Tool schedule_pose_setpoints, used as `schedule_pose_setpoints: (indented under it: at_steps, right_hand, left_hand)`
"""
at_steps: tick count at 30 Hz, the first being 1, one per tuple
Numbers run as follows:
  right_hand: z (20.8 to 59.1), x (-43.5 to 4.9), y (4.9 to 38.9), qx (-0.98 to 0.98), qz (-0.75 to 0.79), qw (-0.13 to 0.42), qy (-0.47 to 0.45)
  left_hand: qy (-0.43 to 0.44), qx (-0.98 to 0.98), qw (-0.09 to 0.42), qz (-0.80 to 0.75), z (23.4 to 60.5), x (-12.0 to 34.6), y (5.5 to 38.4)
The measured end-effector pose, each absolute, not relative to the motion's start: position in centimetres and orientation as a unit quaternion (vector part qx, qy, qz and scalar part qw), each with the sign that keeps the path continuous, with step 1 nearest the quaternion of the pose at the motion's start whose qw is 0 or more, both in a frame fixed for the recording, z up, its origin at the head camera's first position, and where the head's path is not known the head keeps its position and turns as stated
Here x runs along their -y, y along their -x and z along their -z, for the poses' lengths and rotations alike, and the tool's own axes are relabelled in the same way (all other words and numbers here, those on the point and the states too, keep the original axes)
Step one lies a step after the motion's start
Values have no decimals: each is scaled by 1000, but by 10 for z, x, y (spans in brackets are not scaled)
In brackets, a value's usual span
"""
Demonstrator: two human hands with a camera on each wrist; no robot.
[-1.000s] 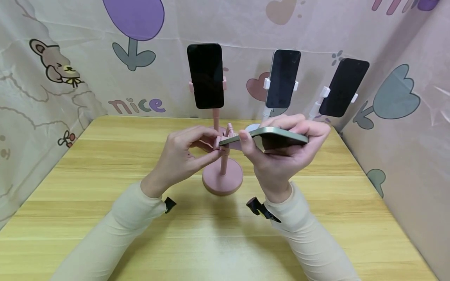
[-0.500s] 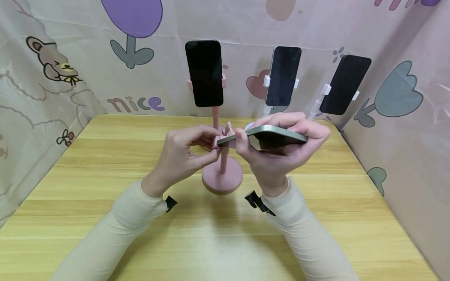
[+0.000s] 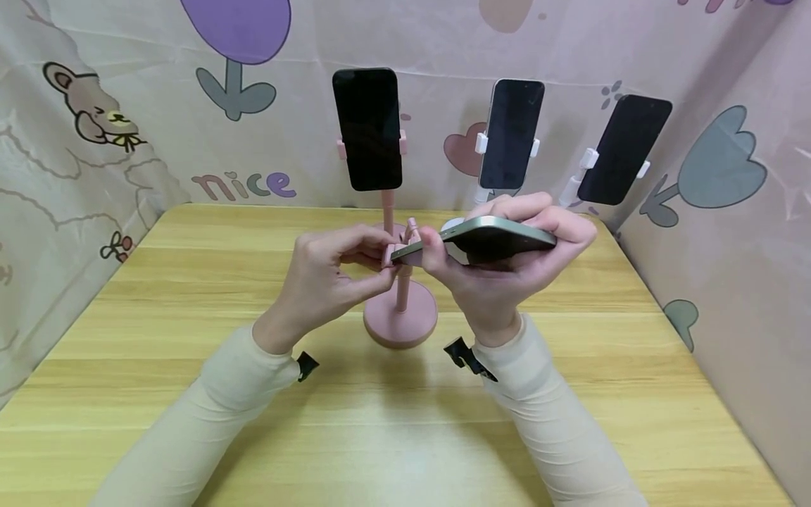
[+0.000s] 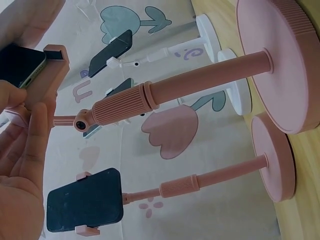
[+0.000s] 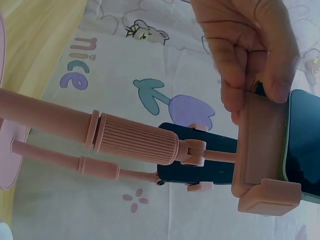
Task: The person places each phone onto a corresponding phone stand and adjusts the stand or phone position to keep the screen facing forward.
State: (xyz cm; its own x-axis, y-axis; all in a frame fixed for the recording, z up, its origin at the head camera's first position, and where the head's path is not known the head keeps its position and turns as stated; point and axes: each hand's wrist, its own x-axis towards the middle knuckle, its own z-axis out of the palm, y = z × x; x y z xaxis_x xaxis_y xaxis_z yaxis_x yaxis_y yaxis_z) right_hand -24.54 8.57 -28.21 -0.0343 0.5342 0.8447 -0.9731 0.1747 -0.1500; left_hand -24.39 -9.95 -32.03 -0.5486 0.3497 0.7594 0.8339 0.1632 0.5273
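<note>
A pink phone stand [image 3: 400,317] stands upright mid-table, its clamp [image 5: 262,142] tipped sideways at the top. My left hand [image 3: 317,282] pinches one end of that clamp between thumb and fingers. With my right hand [image 3: 497,292] I grip a green-edged phone [image 3: 507,227], fingers around its far side and thumb on the near edge. The phone lies nearly flat above the stand's base, one end at the clamp. In the left wrist view the phone [image 4: 20,65] rests against the clamp's inner face; the right wrist view shows the other clamp arm beside its edge.
Behind, a second pink stand [image 4: 180,185] holds a dark phone [image 3: 369,130]. To its right are two white stands bearing phones, one middle phone [image 3: 512,134] and one far-right phone [image 3: 625,149]. A printed cloth [image 3: 431,42] hangs behind the wooden table [image 3: 190,352].
My right hand has risen slightly with the phone, and its thumb sits slightly farther left. My left hand keeps its pinch on the clamp. The whole view has shifted a little.
</note>
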Motion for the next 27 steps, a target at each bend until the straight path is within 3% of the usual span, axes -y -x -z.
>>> schedule_pose_setpoints:
  at_steps: [8,21,27]
  right_hand:
    - [285,-83,251,414,-545,678,-270]
    - [290,-80,255,403,-536,685,-283]
    - [294,-80,256,405,-540,676,-297]
  left_hand:
    - [401,726,241,504,318,96,244]
    - [438,720,171,511,315,111,252]
    - [436,721,176,509,316,113,254]
